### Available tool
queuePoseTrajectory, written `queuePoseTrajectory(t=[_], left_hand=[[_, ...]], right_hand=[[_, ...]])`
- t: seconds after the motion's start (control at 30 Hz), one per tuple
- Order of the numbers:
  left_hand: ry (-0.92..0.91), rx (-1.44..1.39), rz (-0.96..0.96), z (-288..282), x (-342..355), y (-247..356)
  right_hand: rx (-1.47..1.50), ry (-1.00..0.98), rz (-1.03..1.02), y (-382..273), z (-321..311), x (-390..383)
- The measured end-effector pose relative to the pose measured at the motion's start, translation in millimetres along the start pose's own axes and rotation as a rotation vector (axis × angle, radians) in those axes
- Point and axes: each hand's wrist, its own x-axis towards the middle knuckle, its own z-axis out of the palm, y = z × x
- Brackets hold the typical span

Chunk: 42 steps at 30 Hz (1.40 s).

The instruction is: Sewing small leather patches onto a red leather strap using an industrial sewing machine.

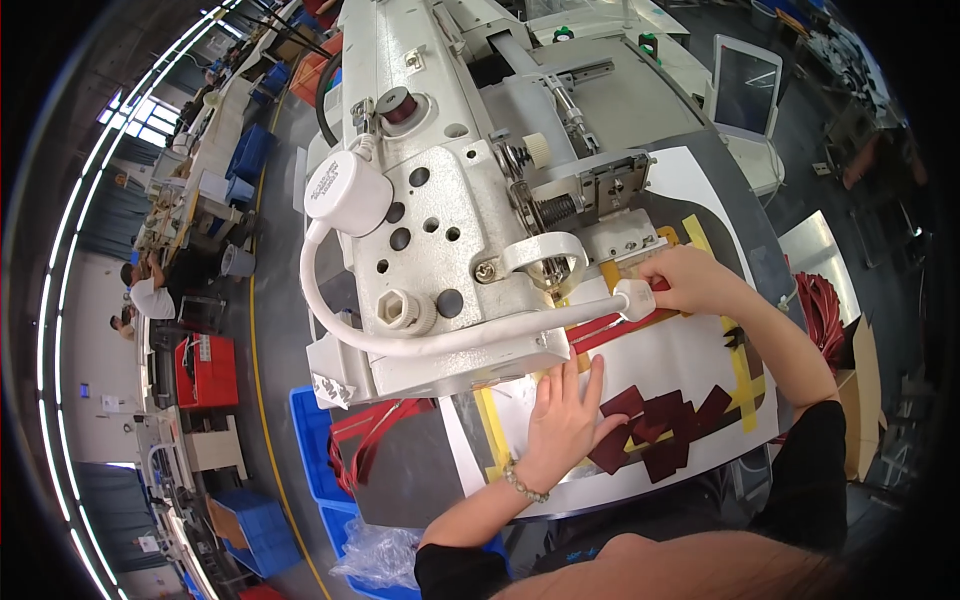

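Observation:
An industrial sewing machine [440, 180] with a white head fills the middle of the view. A red strap [610, 330] lies under its needle area, partly hidden by the white lamp arm [470, 338]. My left hand [563, 420] rests flat with its fingers spread, the tips at the strap's near edge. To the right of the needle area, my right hand [690, 280] is closed in a pinch at the strap's right end; the lamp tip covers part of the fingers. Several dark red fabric pieces [665, 425] lie loose on the white sheet [590, 478] beside my left hand.
Red straps [372, 432] hang over the left table edge by a blue bin [312, 440]. Yellow tape [745, 395] marks the sheet. A bundle of red cords [818, 310] and a cardboard box [862, 400] stand at right. A seated person [155, 295] works far left.

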Motion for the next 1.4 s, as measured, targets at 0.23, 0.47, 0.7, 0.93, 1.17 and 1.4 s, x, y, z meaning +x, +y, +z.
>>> queuePoseTrajectory(t=[0.23, 0.47, 0.7, 0.93, 1.17, 1.4], left_hand=[[-0.005, 0.016, -0.01, -1, 0, 0], [0.158, 0.036, 0.249, -5, -10, -7], [0.284, 0.058, 0.58, -8, -18, -16], [0.225, -0.02, 0.459, 1, -19, -19], [0.12, -0.091, 0.242, 2, -17, -21], [0.064, -0.162, 0.195, 6, -20, -22]], right_hand=[[0.249, 0.168, -0.404, -15, 34, 18], [1.041, 0.134, -0.31, -15, 89, 44], [0.594, -0.108, -0.271, -41, 54, 2], [-0.103, 0.184, -0.531, -7, 55, -7], [-0.264, 0.274, -0.601, 10, 78, -17], [-0.305, 0.325, -0.6, 17, 89, -15]])
